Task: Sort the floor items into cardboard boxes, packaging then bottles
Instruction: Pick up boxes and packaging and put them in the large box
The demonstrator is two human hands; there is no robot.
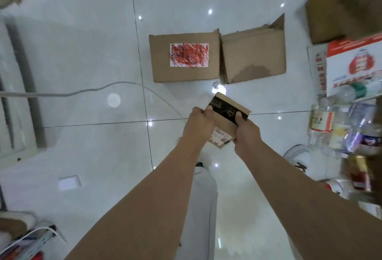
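Note:
A small brown packaging box (pixel 226 122) with a black printed band and a white shipping label is held in the air over the tiled floor. My left hand (pixel 199 124) grips its left side and my right hand (pixel 246 130) grips its right side. Beyond it two cardboard boxes stand side by side on the floor: one with a red-scribbled white label (pixel 184 58) and a plain one (pixel 254 55) with a raised flap. Several plastic bottles (pixel 334 123) lie in a pile at the right.
A white-and-red printed carton (pixel 353 63) and a larger brown box (pixel 347 9) sit at the far right. A white cable (pixel 86 91) runs across the floor from the left. A power strip (pixel 39 241) lies at the bottom left. White shoes (pixel 297 154) are near my right arm.

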